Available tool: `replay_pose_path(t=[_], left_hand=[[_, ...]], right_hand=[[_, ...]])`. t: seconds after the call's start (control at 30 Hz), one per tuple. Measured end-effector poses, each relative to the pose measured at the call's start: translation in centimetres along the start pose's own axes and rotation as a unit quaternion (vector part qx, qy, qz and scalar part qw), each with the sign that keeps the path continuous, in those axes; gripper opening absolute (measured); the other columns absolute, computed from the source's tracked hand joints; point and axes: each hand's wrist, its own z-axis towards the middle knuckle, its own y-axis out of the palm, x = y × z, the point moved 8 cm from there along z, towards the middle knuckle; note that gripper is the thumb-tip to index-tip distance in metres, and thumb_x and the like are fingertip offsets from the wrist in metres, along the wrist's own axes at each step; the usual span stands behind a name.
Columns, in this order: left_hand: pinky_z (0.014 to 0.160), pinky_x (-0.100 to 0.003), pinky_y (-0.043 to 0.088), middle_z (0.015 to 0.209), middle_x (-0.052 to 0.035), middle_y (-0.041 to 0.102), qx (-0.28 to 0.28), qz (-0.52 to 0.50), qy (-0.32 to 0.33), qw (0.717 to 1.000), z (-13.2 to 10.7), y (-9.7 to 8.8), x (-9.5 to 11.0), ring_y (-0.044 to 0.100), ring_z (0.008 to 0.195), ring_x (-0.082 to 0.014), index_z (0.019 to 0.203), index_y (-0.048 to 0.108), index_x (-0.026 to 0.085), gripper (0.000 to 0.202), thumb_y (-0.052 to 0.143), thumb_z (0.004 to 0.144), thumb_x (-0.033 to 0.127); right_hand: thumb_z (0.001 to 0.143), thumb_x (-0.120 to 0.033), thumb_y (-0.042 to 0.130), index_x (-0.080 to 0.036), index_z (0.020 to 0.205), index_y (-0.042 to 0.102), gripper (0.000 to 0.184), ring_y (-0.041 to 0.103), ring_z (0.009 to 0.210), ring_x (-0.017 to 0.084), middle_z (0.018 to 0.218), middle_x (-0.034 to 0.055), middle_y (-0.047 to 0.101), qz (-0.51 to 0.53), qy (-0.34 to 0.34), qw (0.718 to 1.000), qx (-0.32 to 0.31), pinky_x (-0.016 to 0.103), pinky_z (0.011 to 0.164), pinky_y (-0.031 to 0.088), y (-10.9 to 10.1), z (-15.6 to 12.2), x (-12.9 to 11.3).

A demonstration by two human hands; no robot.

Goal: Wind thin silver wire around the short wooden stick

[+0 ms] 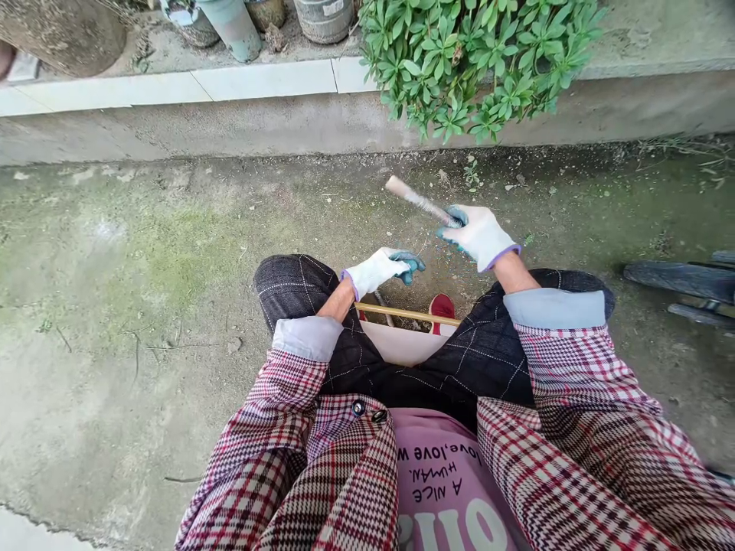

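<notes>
Seated in a plaid jacket [298, 459], a person works over a concrete floor [143, 291], with a thin yellow rod [407, 313] lying across the gap between the knees. A red shoe [442, 306] shows right behind the rod.

Just beyond the rod, the gloved left hand [380, 269] hangs low. Its fingers [410, 264] are curled together, though whether they pinch anything cannot be told. Beyond the rod and to the right, higher up, is the gloved right hand [482, 236]. Its fingers are clamped on one end of a stick [416, 197], which slants up and to the left, its free end blurred.

Judged from this pose, the stroke would go best with a firm grip near the stick's end and a short swing from the wrist. The left fingers belong off to the side, clear of the stick's path, and the eyes on the spot beneath the hands.

Well beyond the rod, a leafy plant [471, 61] spills over a ledge [258, 80] lined with pots [230, 23].
</notes>
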Motion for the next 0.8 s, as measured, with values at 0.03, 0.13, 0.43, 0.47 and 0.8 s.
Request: replay_pose_path(t=[0.03,0.13,0.43,0.47,0.8], left_hand=[[0.066,-0.024,0.051,0.080,-0.0039,0.077,0.014,0.011,-0.001,1.000,-0.1,-0.4,0.1,0.059,0.059,-0.0076,0.084,0.079,0.011,0.010,0.072,0.080,0.015],[0.060,-0.022,0.047,0.078,-0.0016,0.076,0.084,0.030,-0.002,0.996,-0.5,-2.1,0.8,0.054,0.057,-0.0066,0.083,0.078,0.011,0.010,0.069,0.080,0.013],[0.060,-0.020,0.047,0.083,-0.0038,0.077,0.157,0.015,-0.007,0.987,-0.9,-4.4,2.0,0.056,0.062,-0.0069,0.079,0.074,0.012,0.002,0.072,0.078,0.014],[0.061,-0.021,0.047,0.082,-0.0033,0.076,0.156,0.008,-0.003,0.988,-0.9,-4.5,2.1,0.056,0.061,-0.0067,0.078,0.073,0.012,0.001,0.073,0.078,0.013],[0.070,-0.026,0.054,0.078,-0.0033,0.075,0.024,-0.015,-0.002,1.000,-0.1,-1.1,0.9,0.064,0.060,-0.0093,0.085,0.077,0.010,0.009,0.070,0.080,0.010]], right_hand=[[0.091,-0.027,0.065,-0.015,0.129,0.072,0.040,0.071,0.094,0.027,0.115,0.0145,0.078,-0.083,-0.010,0.996,-0.012,0.037,0.079,0.056,0.2,0.1,0.1],[0.083,-0.025,0.072,-0.019,0.106,0.078,0.025,0.070,0.086,0.025,0.100,0.0108,0.079,-0.204,-0.041,0.971,-0.121,0.034,0.073,0.048,2.2,-0.3,0.2],[0.076,-0.029,0.070,-0.023,0.079,0.060,0.012,0.056,0.060,0.015,0.067,-0.0031,0.061,-0.063,-0.106,0.937,-0.326,0.029,0.056,0.041,4.4,-3.5,-1.2],[0.075,-0.031,0.071,-0.023,0.080,0.060,0.014,0.056,0.060,0.014,0.068,-0.0034,0.061,-0.016,-0.109,0.937,-0.333,0.028,0.056,0.043,4.2,-3.7,-1.6],[0.075,-0.037,0.086,-0.025,0.105,0.074,0.034,0.060,0.066,0.017,0.089,0.0027,0.073,0.376,-0.026,0.923,-0.076,0.033,0.059,0.058,0.2,-1.8,-1.5]])
